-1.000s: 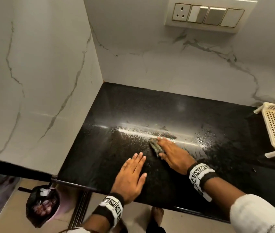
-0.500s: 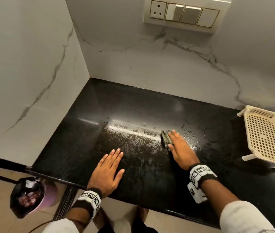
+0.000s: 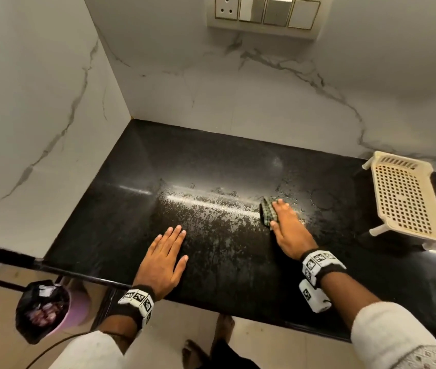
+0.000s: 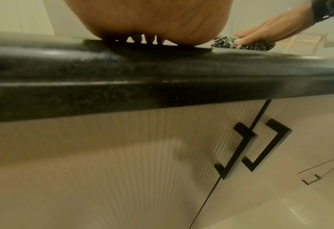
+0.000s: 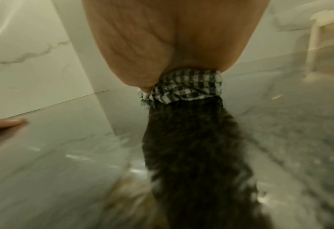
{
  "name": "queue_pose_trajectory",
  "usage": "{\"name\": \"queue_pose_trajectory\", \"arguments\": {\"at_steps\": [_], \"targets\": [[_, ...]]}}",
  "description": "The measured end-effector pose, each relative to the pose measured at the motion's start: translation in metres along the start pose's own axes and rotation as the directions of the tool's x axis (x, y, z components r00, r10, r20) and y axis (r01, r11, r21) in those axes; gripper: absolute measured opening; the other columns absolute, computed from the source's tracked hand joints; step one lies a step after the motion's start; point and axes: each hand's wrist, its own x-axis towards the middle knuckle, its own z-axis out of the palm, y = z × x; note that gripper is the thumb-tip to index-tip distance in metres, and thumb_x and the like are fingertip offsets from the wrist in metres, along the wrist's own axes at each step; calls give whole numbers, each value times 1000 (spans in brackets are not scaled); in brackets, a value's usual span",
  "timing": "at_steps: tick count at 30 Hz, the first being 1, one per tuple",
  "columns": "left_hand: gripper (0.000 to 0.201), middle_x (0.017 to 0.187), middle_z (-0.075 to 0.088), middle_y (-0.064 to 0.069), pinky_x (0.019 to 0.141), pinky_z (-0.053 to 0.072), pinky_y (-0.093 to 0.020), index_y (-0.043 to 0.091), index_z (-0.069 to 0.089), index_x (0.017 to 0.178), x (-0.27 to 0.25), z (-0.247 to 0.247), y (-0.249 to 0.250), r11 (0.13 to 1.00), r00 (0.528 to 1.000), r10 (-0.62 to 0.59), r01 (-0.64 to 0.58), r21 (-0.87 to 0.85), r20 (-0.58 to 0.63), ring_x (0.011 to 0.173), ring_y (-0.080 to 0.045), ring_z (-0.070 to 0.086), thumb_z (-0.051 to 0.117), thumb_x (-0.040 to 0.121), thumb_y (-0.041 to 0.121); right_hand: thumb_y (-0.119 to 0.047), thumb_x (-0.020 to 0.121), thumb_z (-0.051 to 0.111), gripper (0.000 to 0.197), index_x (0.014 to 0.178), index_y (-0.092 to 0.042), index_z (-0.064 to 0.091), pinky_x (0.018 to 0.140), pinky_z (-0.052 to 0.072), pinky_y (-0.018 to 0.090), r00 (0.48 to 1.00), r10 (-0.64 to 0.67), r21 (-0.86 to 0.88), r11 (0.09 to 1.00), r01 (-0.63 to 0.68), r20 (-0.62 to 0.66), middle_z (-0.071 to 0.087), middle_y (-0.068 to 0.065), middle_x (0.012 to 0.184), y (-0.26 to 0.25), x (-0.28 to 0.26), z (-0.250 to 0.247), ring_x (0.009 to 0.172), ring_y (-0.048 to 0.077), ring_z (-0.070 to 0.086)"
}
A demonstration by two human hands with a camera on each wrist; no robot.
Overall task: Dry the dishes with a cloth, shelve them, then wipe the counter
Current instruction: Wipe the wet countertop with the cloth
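Observation:
A checked green-and-white cloth [image 3: 267, 213] lies bunched on the wet black counter [image 3: 211, 166], mostly under my right hand [image 3: 286, 225]. That hand presses it down with straight fingers. The cloth [image 5: 187, 86] shows under the palm in the right wrist view, and the cloth [image 4: 227, 42] also pokes out beneath the right hand [image 4: 270, 29] in the left wrist view. My left hand [image 3: 166, 257] rests flat on the counter near its front edge, fingers spread, holding nothing. A smeared wet patch [image 3: 211, 217] lies between the hands.
A cream perforated plastic rack [image 3: 406, 201] stands on the counter at the right. Marble walls close the back and left, with a switch panel [image 3: 264, 14] above. A lined bin [image 3: 44, 310] sits on the floor at the left. Cabinet doors with black handles [image 4: 260, 148] hang below.
My right hand has slid the cloth rightward across the counter toward the rack. The left hand has stayed flat near the front edge.

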Motion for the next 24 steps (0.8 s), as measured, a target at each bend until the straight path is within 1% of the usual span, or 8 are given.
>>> {"name": "queue_pose_trajectory", "arguments": {"at_steps": [6,8,12,15,17,19,22,24], "targets": [[70,177,6,2,131,9,-44,20,18,168,9,7,69,995,999,-14,10,-104,-31,163,-15,2,27,106,52,-38,111,41,56,163,-29,23,131,14,35,923,-334,-56,935,350,194,8,-10,176,-16,-39,-6,161,8,9],[69,177,5,3,131,7,-44,23,17,168,13,12,101,992,999,-6,1,-126,-39,163,-15,-1,28,107,53,-34,110,45,54,161,-29,27,130,18,37,941,-294,-27,953,303,169,13,-10,176,5,-29,-14,159,9,16],[68,177,4,3,131,10,-48,33,17,167,15,26,134,993,995,-97,96,-74,-6,164,-18,-1,29,106,60,-30,109,47,53,159,-19,33,131,23,48,999,-40,58,998,39,3,21,-1,174,34,-7,-25,162,21,19],[67,176,13,4,130,15,-48,35,26,165,16,29,133,991,993,-108,105,-78,-40,163,-18,8,37,104,60,-36,110,44,58,164,-25,26,132,18,43,983,-163,10,987,163,85,12,-9,176,33,-22,-22,163,14,10],[67,176,15,6,130,16,-47,37,27,165,17,28,133,990,992,-115,110,-87,-57,163,-17,9,39,104,60,-40,111,41,57,164,-31,25,131,13,35,923,-323,-31,941,337,210,8,-16,176,43,-37,-29,162,6,6],[66,175,16,7,130,16,-47,38,27,165,17,29,132,991,990,-117,111,-79,-73,163,-16,10,39,103,60,-38,111,42,55,163,-32,27,131,13,32,897,-378,-24,919,393,227,10,-17,176,66,-33,-43,161,3,9],[65,174,20,8,130,20,-48,38,31,163,17,31,133,990,987,-126,118,-82,-101,162,-15,14,43,103,59,-28,110,48,52,159,-25,32,132,20,42,982,-173,89,982,167,74,22,-4,174,105,-7,-64,161,14,16],[64,173,24,7,129,23,-48,37,36,162,16,32,132,991,985,-116,107,-76,-131,161,-16,19,45,102,57,-26,110,47,50,157,-24,32,131,20,43,998,-55,121,991,54,0,24,1,173,116,4,-72,161,20,19]]}}
